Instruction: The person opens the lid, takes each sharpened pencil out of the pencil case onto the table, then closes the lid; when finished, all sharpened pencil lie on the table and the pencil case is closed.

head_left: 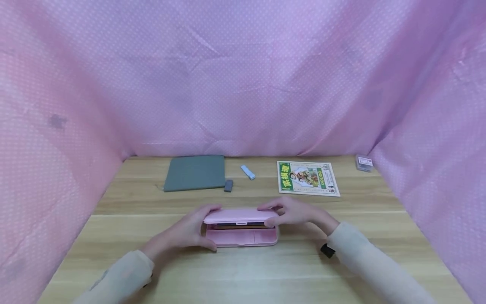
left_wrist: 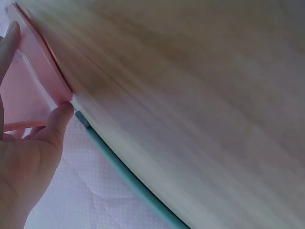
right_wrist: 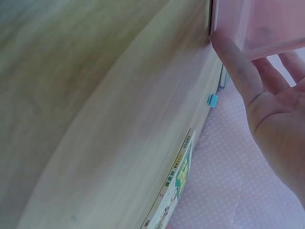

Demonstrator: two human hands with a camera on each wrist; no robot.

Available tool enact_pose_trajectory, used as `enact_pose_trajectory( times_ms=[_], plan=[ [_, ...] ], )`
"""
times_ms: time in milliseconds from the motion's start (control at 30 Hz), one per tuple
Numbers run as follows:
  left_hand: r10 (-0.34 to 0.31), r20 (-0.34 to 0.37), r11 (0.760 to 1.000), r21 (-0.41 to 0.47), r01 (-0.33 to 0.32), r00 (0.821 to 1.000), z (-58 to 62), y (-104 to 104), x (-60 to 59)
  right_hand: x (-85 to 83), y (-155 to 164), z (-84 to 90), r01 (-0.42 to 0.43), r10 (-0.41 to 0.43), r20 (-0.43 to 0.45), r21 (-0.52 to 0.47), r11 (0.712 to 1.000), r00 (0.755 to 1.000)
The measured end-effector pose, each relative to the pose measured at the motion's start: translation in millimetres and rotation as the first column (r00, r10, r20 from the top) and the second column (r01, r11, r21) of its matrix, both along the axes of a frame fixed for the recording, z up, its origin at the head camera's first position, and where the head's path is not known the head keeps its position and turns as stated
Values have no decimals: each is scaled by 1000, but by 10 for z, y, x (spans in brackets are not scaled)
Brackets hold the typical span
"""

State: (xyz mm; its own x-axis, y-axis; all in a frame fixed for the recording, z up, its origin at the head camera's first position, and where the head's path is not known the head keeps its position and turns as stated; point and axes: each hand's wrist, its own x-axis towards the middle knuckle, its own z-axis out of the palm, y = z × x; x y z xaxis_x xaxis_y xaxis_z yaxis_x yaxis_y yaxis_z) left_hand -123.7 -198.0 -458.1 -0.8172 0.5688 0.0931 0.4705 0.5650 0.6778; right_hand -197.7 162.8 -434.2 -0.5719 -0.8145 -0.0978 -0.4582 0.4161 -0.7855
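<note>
- We see one pink case (head_left: 241,228) at the near middle of the bench (head_left: 243,270), its lid slightly ajar.
- Our left hand (head_left: 187,231) grips its left end, thumb and fingers curled round it.
- Our right hand (head_left: 294,212) pinches the right end.
- Farther off lie one grey pouch (head_left: 195,172), one booklet (head_left: 307,177), one blue eraser (head_left: 247,172), one small grey block (head_left: 228,185).

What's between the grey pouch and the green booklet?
Head view: a light blue eraser and a small dark grey block lie between the grey pouch and the booklet, on bare table.
</note>
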Motion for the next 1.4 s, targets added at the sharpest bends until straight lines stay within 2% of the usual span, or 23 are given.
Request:
enact_pose_trajectory(
  times_ms=[167,267,400,567,667,767,800,867,933,1033,1133,1233,1400],
  plan=[
    [54,72,997,59,-58,996,19,-44,68,16,-26,-37,47,-45,71,-27,999,996],
    [75,102,993,80,-84,992,14,-56,116,43,-28,-71,113,-103,180,-46,993,978],
    [61,172,986,141,-86,983,-18,-41,173,66,-14,-126,187,-145,333,-96,978,932],
    [33,210,970,228,-82,977,-52,-33,147,55,-11,-129,292,-205,418,-154,944,885],
    [38,209,970,226,-86,977,-57,-40,126,69,-6,-134,372,-247,471,-195,907,847],
    [58,203,977,189,-97,978,-49,-35,121,103,20,-154,426,-275,488,-229,875,828],
    [68,201,980,172,-103,977,-36,-28,118,117,35,-161,439,-288,477,-241,866,831],
    [85,182,984,137,-111,980,-10,-14,111,144,68,-174,447,-319,415,-258,857,852],
    [102,163,987,104,-120,981,21,2,99,169,101,-178,424,-323,341,-284,860,883],
    [119,152,989,73,-131,981,65,21,83,203,155,-173,328,-278,205,-278,903,938],
    [123,161,989,60,-134,979,89,30,65,248,204,-145,238,-217,117,-219,946,969],
    [126,182,988,62,-139,975,95,35,41,299,223,-108,214,-209,52,-125,969,977],
    [113,210,987,92,-135,971,92,37,12,351,165,-67,230,-231,-12,-31,973,973]
  ],
)
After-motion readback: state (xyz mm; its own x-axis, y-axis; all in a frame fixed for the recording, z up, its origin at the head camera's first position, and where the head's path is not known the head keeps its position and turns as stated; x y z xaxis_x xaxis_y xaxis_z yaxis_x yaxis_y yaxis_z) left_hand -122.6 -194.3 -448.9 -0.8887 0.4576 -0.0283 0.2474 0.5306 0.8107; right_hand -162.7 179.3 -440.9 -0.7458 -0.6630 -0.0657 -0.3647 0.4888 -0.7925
